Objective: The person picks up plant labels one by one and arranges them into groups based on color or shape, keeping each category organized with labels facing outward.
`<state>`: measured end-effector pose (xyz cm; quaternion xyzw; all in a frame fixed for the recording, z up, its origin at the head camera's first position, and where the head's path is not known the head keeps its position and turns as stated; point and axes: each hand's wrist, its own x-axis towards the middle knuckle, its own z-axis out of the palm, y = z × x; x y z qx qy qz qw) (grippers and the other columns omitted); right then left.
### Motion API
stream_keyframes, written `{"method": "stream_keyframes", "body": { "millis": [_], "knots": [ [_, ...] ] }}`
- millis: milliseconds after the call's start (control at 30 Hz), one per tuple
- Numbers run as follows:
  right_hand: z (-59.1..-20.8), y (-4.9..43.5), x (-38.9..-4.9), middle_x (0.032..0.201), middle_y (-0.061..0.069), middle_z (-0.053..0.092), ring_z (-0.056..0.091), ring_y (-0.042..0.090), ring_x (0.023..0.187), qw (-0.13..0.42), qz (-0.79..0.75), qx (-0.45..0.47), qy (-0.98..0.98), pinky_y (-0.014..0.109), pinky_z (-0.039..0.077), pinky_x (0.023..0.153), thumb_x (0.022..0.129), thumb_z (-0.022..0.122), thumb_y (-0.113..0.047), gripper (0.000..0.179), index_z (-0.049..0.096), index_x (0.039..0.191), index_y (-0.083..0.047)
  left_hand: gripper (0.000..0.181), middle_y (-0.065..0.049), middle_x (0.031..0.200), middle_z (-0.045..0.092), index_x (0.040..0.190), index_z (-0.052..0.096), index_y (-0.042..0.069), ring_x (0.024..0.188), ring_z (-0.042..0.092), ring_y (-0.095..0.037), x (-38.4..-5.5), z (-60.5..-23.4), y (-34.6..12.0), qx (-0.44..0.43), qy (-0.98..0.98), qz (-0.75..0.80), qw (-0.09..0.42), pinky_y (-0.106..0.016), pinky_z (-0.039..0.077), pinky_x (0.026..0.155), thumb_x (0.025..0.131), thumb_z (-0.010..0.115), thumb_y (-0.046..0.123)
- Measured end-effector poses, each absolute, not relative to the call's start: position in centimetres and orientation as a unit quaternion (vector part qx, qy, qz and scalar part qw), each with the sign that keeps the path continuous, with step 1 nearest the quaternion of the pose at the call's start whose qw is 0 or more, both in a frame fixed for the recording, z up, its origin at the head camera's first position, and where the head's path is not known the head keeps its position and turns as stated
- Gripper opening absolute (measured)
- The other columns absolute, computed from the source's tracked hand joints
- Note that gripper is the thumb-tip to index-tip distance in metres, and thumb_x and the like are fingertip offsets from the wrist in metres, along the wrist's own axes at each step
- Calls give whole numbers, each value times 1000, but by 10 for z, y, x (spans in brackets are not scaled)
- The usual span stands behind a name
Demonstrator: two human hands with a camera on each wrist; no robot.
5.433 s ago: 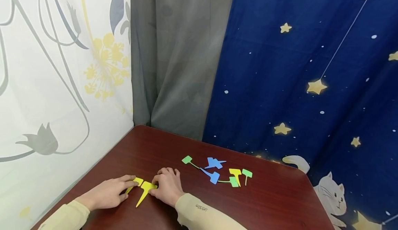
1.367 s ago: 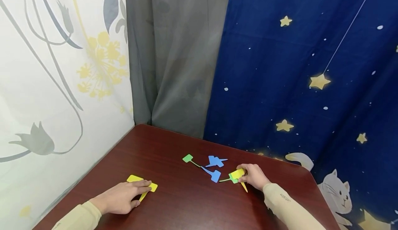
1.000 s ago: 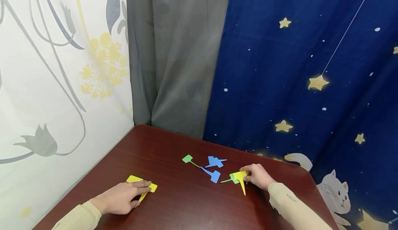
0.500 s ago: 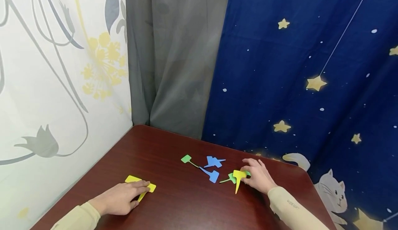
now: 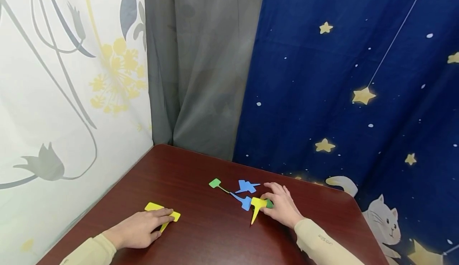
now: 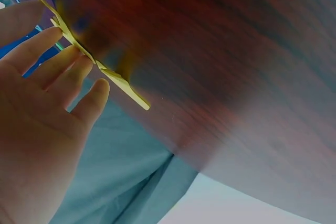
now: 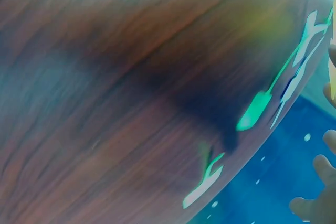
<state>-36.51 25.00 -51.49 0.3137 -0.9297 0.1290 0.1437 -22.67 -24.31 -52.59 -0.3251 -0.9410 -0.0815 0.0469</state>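
Note:
My left hand (image 5: 138,228) lies over two yellow plant labels at the table's left. Its fairly straight fingertips press on one yellow T-shaped label (image 5: 175,216), whose stem is partly covered; the head of the other yellow label (image 5: 154,206) shows behind the hand. In the left wrist view both labels (image 6: 123,85) lie edge to edge under the fingers. My right hand (image 5: 283,206) pinches a third yellow plant label (image 5: 256,204) by its head, its stem pointing toward me. Under that hand, a green label (image 5: 270,204) is mostly hidden.
Beside the held label lies a blue plant label (image 5: 246,203); overlapping blue ones (image 5: 247,186) are behind it. Another green label (image 5: 215,183) lies further left. In the right wrist view a further green label (image 7: 203,187) lies near the edge. Curtains border the dark wooden table (image 5: 201,241).
My right hand left the yellow labels at the left, picked up a yellow label among the green ones, and has carried it left toward the blue labels. The left hand has stayed nearly still lately.

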Motion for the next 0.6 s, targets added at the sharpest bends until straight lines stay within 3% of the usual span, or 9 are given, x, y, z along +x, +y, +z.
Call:
{"method": "stream_keyframes", "body": {
  "millis": [200,600],
  "knots": [
    [-514,221,-356,146,5,51,39,25,139,134,147,325,-925,66,22,112,81,83,-44,25,77,101,-30,41,-7,146,53,134,66,16,123,59,-26,-227,-526,-243,-323,-940,-95,52,-45,56,84,94,70,22],
    [-518,154,-341,150,2,46,37,27,142,114,167,357,-912,66,24,112,85,79,-46,26,75,106,-31,40,-7,147,52,134,66,14,127,57,-29,-226,-528,-241,-316,-944,-93,32,-50,53,91,95,68,25]
  ]
}}
